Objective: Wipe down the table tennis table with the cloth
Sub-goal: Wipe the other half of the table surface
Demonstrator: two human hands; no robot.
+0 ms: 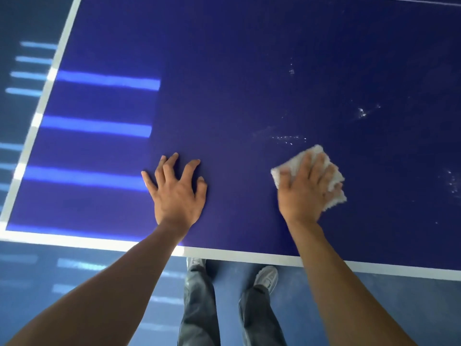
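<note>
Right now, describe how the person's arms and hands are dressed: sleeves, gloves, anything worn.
No gloves on the left hand or right hand; no ring, watch or band shows. The left forearm and right forearm are uncovered to the frame's edge, with no sleeve in view.

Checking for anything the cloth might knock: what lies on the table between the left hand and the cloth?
Nothing: in the head view, only bare blue table top separates the left hand from the white cloth under the right hand.
</note>
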